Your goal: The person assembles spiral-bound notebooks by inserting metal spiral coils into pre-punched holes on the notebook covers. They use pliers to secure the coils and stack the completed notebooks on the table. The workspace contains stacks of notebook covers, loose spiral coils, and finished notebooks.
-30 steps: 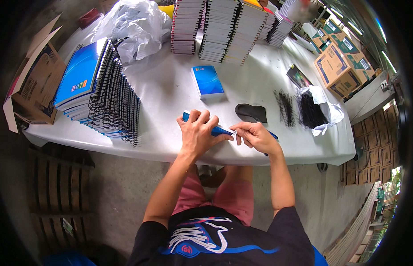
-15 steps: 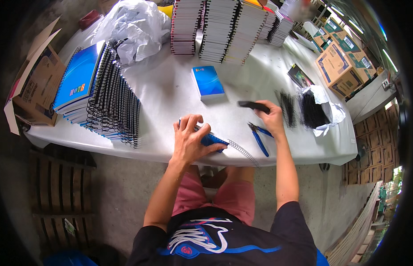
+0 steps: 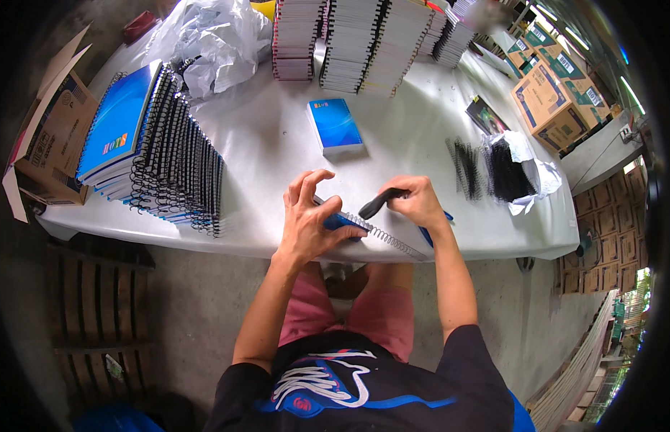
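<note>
stack (image 3: pixel 158 155): blue, coil-bound, on the left of the bench (image 3: pixel 266 173).
left grip (image 3: pixel 302 214): i have it closed around the book (image 3: pixel 346 227).
book: blue, near the bench's front edge.
coil (image 3: pixel 394 241): pale, trailing rightward from the book's end.
pad (image 3: pixel 376 204): black, lower tip by the coil; touching or not, i cannot tell.
right grip (image 3: pixel 415 203): i pinch the pad's upper end.
pliers (image 3: pixel 426 236): blue, partly hidden by my right grip.

White-covered tbl (image 3: pixel 255 165) holds spiral notebks (image 3: pixel 121 119), blue bk (image 3: pixel 336 124), loose blk coils (image 3: pixel 464 171), blue-hdl tool (image 3: pixel 425 235) & crumpled plastic (image 3: pixel 225 47).
</note>
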A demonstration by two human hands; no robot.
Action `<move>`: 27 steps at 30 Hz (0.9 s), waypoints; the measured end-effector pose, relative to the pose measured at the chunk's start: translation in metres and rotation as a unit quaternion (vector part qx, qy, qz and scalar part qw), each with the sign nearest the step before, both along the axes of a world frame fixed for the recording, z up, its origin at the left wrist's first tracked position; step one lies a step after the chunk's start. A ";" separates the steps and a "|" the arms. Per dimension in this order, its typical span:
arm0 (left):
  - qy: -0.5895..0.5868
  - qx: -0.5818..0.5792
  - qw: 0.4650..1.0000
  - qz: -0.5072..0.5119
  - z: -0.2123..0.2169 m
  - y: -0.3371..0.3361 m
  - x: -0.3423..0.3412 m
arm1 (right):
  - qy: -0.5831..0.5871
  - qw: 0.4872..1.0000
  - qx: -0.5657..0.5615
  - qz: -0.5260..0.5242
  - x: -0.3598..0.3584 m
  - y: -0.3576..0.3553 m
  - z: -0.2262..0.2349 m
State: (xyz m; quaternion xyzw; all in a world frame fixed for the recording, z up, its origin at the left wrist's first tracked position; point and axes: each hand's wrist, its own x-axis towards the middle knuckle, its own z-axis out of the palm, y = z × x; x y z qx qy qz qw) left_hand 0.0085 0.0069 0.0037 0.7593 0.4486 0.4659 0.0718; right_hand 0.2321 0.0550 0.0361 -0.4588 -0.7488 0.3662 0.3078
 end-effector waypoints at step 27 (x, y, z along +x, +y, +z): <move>-0.295 -0.168 0.938 -0.066 -0.023 0.015 -0.008 | -0.020 0.996 0.036 -0.077 -0.062 -0.019 0.008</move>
